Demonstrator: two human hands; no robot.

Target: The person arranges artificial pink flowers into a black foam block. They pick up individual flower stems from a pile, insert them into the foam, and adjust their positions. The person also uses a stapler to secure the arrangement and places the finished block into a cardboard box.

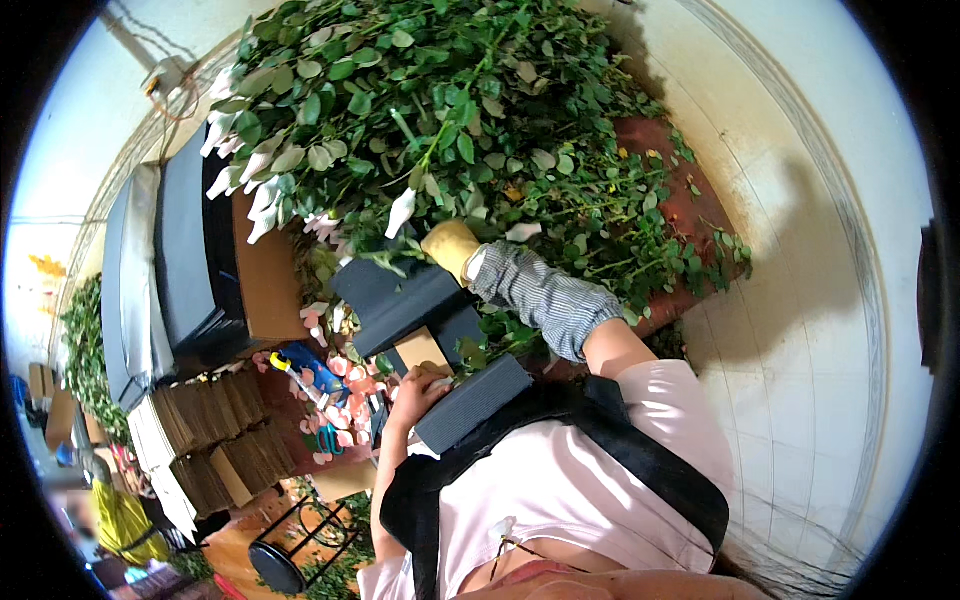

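My right hand [450, 248], in a yellow glove under a striped oversleeve [545, 298], reaches in among the leaves at the near edge of a large rose heap [400, 110]. Its fingers look curled, but what they hold is hidden. Just left of the glove is a rose bud in a white sleeve [402, 213]. Dark corrugated cardboard [390, 300] lies below the glove. My bare left hand [418, 393] is closed at the edge of a nearer black corrugated sheet [475, 403], close to my chest. A tan cardboard piece [422, 350] lies beside its fingers.
To the left stand a large black box [190, 250] and stacked brown cardboard [215, 430]. Pink petals [350, 385], teal scissors [327, 438] and a yellow-handled tool [280, 362] lie between them and me. A black stool [277, 567] stands lower left; a tiled wall [770, 330] rises right.
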